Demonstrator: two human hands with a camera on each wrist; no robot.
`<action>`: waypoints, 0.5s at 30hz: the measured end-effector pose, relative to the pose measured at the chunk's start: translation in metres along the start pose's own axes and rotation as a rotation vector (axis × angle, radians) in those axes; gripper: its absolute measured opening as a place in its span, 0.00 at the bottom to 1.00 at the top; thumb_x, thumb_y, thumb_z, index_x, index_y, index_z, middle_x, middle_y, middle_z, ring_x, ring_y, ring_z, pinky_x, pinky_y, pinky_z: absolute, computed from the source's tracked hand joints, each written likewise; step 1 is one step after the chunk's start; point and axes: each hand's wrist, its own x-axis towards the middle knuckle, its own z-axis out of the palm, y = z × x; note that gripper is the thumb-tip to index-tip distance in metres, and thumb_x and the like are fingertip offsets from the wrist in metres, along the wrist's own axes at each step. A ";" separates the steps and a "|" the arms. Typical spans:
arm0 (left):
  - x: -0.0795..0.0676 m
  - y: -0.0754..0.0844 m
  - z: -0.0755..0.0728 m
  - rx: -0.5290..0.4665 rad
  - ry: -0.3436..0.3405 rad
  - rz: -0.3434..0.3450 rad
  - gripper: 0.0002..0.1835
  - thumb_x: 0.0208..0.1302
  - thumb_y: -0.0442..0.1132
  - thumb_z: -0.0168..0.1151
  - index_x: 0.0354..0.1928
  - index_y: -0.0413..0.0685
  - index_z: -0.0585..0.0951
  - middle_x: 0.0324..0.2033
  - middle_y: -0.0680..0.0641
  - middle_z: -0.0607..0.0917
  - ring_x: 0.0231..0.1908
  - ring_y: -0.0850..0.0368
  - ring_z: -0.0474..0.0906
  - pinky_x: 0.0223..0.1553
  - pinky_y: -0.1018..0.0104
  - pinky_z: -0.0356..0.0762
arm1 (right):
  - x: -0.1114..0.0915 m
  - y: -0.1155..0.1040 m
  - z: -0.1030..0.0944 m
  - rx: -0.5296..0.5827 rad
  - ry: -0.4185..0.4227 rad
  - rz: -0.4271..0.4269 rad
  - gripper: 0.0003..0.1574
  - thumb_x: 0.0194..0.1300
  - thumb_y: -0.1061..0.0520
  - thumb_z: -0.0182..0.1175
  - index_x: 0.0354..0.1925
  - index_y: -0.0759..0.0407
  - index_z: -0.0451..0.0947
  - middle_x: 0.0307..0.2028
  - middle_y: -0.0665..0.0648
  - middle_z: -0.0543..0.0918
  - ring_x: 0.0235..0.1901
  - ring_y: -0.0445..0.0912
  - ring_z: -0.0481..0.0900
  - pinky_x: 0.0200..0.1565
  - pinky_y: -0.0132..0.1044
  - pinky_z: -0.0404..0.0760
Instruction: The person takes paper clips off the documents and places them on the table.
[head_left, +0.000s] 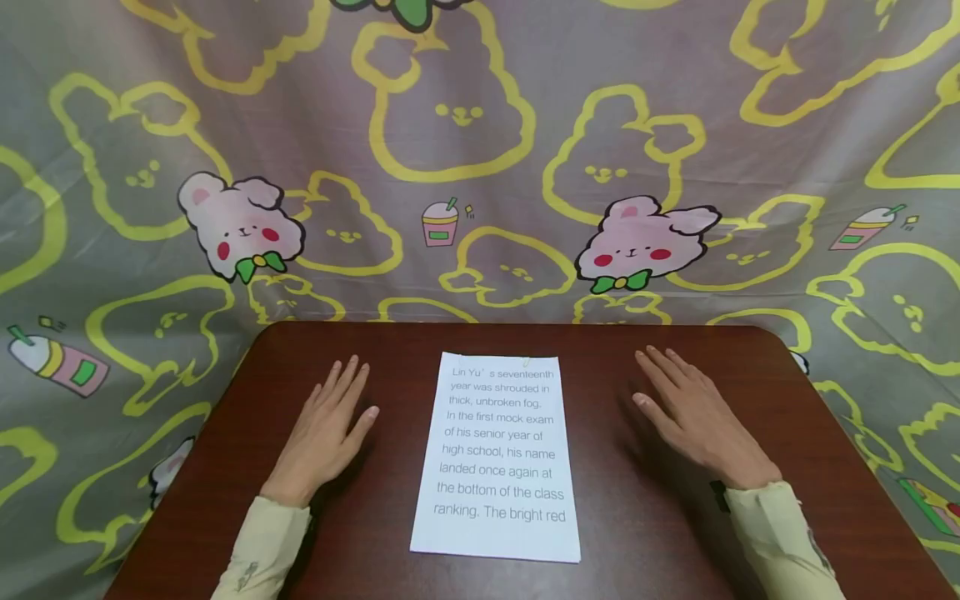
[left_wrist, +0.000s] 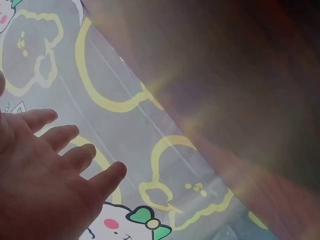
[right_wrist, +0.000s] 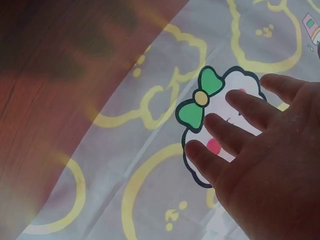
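Head view: both hands (head_left: 321,440) (head_left: 699,421) flank the printed paper (head_left: 498,457) on the table (head_left: 637,542).

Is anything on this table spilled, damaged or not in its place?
Nothing looks spilled or damaged. The paper lies nearly straight on the table between the left hand and the right hand. One small oddity: its visible text stops mid-sentence, at "The bright red".
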 end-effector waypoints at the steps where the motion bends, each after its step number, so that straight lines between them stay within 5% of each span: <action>1: 0.000 0.000 0.000 -0.001 0.000 0.002 0.40 0.78 0.54 0.55 0.83 0.49 0.54 0.84 0.41 0.52 0.83 0.36 0.46 0.77 0.28 0.51 | 0.000 -0.001 0.000 -0.003 -0.005 0.001 0.47 0.78 0.36 0.53 0.82 0.56 0.53 0.81 0.69 0.57 0.80 0.69 0.52 0.76 0.71 0.54; 15: 0.001 0.006 0.001 -0.016 -0.009 0.024 0.39 0.78 0.53 0.56 0.83 0.46 0.56 0.83 0.39 0.55 0.83 0.35 0.48 0.77 0.30 0.54 | 0.002 -0.010 0.003 0.001 -0.043 -0.007 0.48 0.76 0.35 0.55 0.82 0.55 0.54 0.81 0.68 0.59 0.79 0.68 0.55 0.74 0.73 0.58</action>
